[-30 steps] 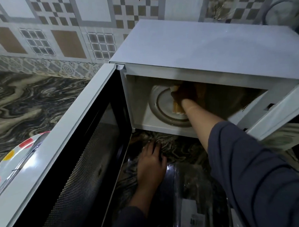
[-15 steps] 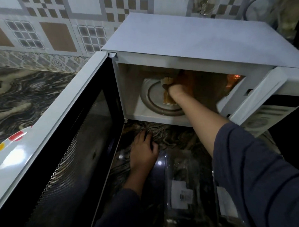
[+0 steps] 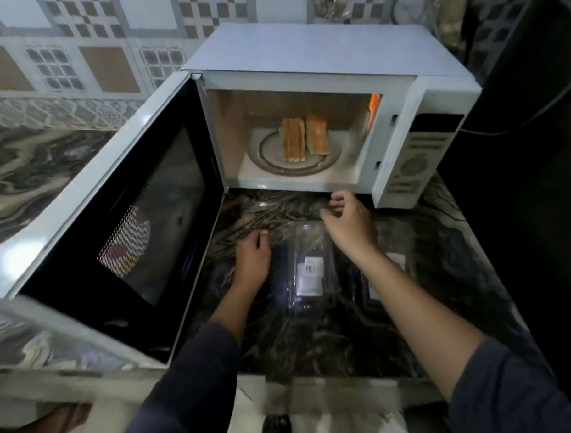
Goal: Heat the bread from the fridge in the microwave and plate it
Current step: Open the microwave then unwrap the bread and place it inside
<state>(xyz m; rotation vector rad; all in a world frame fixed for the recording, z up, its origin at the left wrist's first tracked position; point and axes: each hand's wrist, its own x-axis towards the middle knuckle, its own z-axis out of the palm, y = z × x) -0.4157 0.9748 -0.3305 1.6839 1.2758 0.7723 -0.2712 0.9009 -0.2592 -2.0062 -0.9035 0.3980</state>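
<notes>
Head view: a white microwave [image 3: 319,51] stands at the back of a dark marbled bench [image 3: 282,331], against a patterned tiled wall [image 3: 107,60]. Its door [image 3: 165,195] is swung wide open to the left. Inside, the bread [image 3: 303,138] lies on the glass turntable [image 3: 272,159]: several toasted-looking slices on edge, packed together in one group, with a further piece just beside them on the right.

Both hands are outside the oven and hold nothing. The right hand [image 3: 350,223] hangs over the bench just in front of the microwave's lower edge, fingers loosely curled, thumb nearest the oven; I cannot tell whether it touches the casing. The left hand [image 3: 253,257] rests palm down on the bench, fingers relaxed, just beside a clear plastic bag [image 3: 309,274] with a white label that lies flat between the two forearms. Through the door's mesh window shows a plate [image 3: 131,246] with red and yellow spots.
</notes>
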